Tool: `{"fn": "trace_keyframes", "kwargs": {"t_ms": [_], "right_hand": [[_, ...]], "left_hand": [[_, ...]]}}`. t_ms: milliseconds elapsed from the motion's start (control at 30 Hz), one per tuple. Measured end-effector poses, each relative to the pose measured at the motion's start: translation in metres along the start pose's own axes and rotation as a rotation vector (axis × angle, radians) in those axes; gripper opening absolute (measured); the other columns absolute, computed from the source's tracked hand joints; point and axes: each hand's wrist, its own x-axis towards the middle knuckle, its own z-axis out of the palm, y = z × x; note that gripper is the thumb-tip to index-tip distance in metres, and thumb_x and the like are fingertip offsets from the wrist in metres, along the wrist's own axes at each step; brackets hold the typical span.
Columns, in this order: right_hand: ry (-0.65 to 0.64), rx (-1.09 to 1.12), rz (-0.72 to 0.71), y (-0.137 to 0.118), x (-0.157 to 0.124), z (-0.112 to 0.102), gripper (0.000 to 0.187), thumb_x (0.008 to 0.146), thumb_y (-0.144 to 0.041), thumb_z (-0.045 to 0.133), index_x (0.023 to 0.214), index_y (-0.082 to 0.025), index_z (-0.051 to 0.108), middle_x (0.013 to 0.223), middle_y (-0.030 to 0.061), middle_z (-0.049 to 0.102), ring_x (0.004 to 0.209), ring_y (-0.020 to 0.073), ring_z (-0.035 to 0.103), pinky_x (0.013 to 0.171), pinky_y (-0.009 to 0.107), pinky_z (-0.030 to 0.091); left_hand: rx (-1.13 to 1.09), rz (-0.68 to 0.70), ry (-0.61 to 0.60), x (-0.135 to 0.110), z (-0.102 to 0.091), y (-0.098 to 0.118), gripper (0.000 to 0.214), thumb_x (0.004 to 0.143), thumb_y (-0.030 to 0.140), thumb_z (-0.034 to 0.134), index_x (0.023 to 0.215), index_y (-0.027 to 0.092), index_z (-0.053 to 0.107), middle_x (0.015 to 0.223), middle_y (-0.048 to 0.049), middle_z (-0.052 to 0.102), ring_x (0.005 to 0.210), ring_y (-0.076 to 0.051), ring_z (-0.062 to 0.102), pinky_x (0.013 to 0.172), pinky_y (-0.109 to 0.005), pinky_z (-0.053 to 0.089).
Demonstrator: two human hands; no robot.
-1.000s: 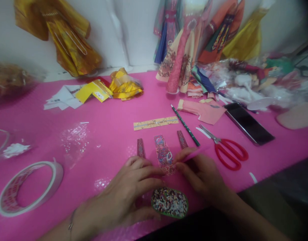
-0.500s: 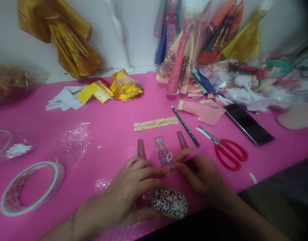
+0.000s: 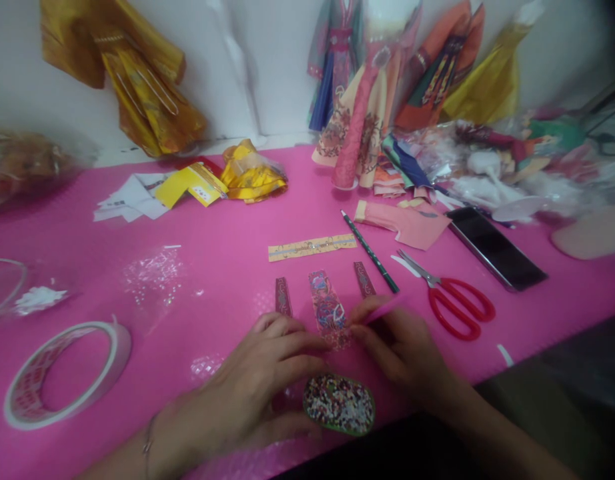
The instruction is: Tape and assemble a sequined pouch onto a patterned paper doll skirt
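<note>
My right hand [image 3: 405,347] pinches a slim pink stick [image 3: 385,308], its tip down at the lower end of a patterned strip [image 3: 326,300]. The strip lies flat, pink and blue with swirling figures. From the other side my left hand [image 3: 260,373] rests with fingers stretched out, fingertips at the strip's lower edge. Close under both hands sits an oval green-rimmed container [image 3: 340,403] full of tiny mixed-colour beads. A dark red strip [image 3: 282,293] lies on the left of the patterned one, and a matching dark red strip [image 3: 363,279] on the right.
Beyond the strips are a beige band [image 3: 312,247], a dark pencil [image 3: 370,252], red-handled scissors [image 3: 452,300] and a phone [image 3: 497,248]. A tape roll [image 3: 110,373] lies at the left. Doll dresses [image 3: 147,87] stand along the wall; plastic bags [image 3: 487,163] are heaped at the back right.
Both hands, the pink stick and the strips hold practically the same positions. Only the camera view has shifted very slightly.
</note>
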Motion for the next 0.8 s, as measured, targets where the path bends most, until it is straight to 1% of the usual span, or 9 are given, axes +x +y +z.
{"fn": "trace_keyframes", "kwargs": {"t_ms": [133, 367, 500, 667, 800], "right_hand": [[-0.006, 0.011, 0.004, -0.0011, 0.0003, -0.0001, 0.006, 0.091, -0.02, 0.058, 0.098, -0.022, 0.059, 0.085, 0.0019, 0.069, 0.076, 0.0163, 0.068, 0.068, 0.028, 0.056], [0.001, -0.001, -0.009, -0.0005, 0.0003, 0.0004, 0.006, 0.092, -0.02, 0.058, 0.098, -0.022, 0.059, 0.085, 0.0013, 0.069, 0.077, 0.0158, 0.067, 0.069, 0.028, 0.055], [-0.005, 0.001, 0.003, 0.0004, 0.0001, 0.0, 0.007, 0.092, -0.019, 0.058, 0.098, -0.023, 0.058, 0.086, 0.0006, 0.069, 0.076, 0.015, 0.068, 0.069, 0.026, 0.054], [-0.016, 0.016, 0.014, -0.0004, 0.0006, -0.0005, 0.006, 0.092, -0.019, 0.059, 0.097, -0.023, 0.059, 0.084, 0.0002, 0.068, 0.074, 0.0142, 0.067, 0.068, 0.025, 0.053], [-0.007, 0.011, 0.004, -0.0003, 0.0007, -0.0004, 0.006, 0.092, -0.019, 0.059, 0.097, -0.022, 0.059, 0.085, 0.0003, 0.068, 0.077, 0.014, 0.066, 0.07, 0.026, 0.053]], "left_hand": [[0.004, -0.012, -0.018, 0.0004, -0.0004, 0.0005, 0.05, 0.084, 0.045, 0.071, 0.128, 0.027, 0.055, 0.128, -0.0048, 0.066, 0.105, -0.026, 0.058, 0.093, -0.044, 0.042], [0.008, -0.021, -0.03, -0.0001, 0.0002, 0.0005, 0.048, 0.085, 0.046, 0.071, 0.125, 0.024, 0.056, 0.13, -0.0042, 0.065, 0.107, -0.026, 0.057, 0.094, -0.044, 0.041], [-0.007, -0.034, -0.04, -0.0015, 0.001, -0.0004, 0.048, 0.086, 0.049, 0.068, 0.126, 0.026, 0.056, 0.13, -0.0042, 0.065, 0.106, -0.026, 0.057, 0.094, -0.045, 0.04], [-0.008, -0.033, -0.039, -0.0008, 0.0007, -0.0009, 0.047, 0.087, 0.048, 0.067, 0.127, 0.027, 0.056, 0.13, -0.0048, 0.065, 0.107, -0.027, 0.057, 0.094, -0.045, 0.041], [-0.009, -0.037, -0.04, -0.0004, 0.0008, -0.0005, 0.048, 0.087, 0.049, 0.067, 0.128, 0.028, 0.055, 0.13, -0.0045, 0.065, 0.105, -0.027, 0.057, 0.094, -0.045, 0.041]]}}
